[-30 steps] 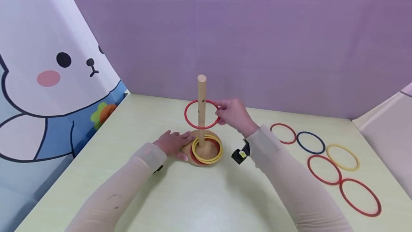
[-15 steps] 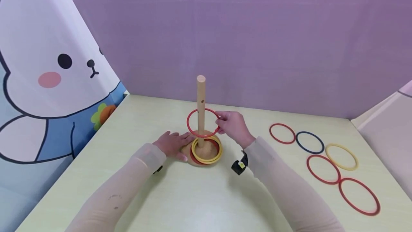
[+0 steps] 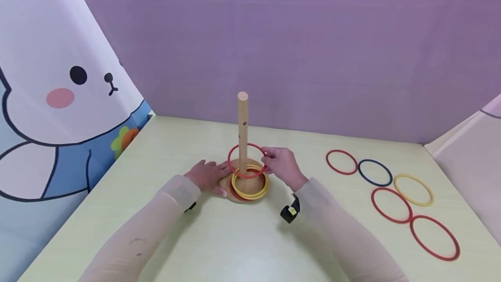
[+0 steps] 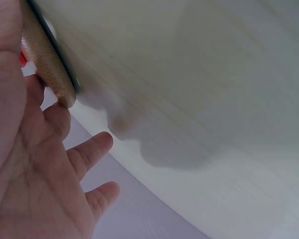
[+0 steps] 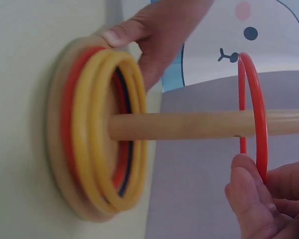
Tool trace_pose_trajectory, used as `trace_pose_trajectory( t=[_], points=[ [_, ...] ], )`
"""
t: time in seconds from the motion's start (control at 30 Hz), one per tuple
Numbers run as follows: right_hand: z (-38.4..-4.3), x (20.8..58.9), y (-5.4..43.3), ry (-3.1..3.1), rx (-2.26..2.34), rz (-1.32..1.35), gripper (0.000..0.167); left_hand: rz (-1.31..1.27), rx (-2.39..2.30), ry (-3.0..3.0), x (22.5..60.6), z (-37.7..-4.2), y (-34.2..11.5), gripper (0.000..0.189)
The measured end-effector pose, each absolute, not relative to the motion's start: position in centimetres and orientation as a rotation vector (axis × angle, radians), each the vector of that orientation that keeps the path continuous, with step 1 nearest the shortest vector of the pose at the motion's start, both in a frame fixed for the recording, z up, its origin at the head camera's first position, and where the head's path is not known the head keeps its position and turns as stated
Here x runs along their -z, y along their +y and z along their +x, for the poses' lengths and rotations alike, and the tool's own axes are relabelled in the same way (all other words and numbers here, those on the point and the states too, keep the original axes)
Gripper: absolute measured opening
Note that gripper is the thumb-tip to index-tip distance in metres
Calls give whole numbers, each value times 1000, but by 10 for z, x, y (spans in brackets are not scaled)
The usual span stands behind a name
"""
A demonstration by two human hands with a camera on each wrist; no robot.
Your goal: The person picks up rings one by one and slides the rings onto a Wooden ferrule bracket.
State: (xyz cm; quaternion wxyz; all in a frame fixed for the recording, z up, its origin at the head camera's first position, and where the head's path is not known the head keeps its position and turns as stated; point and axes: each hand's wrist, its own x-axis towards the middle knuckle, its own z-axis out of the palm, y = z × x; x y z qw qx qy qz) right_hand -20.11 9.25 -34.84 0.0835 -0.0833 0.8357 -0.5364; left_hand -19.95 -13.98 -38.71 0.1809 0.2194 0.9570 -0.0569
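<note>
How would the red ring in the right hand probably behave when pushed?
The red ring is probably stiff: pinched at one side, it shows no sag. It looks light, being a thin hoop. Its glossy surface may be slightly slippery.

I get a bright head view, glare on the table at bottom centre; my left-wrist view is dimmer, softly shadowed mid-frame.

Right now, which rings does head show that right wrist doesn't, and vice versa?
Only head: the loose blue ring, loose yellow ring and three loose red rings.
Only right wrist: a dark ring around the post.
Both: the held red ring in the right hand, two stacked yellow rings and a lower red ring.
</note>
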Motion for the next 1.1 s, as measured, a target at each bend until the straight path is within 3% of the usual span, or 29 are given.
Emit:
trace_pose_trajectory(
  t=[0.27, 1.1],
  points=[
    [-197, 362, 91, 2518, 1574, -265, 35, 667, 185, 2713, 383, -197, -141, 81],
    [-191, 382, 90, 2511, 1459, -256, 32, 611, 136, 2708, 388, -199, -139, 87]
  ],
)
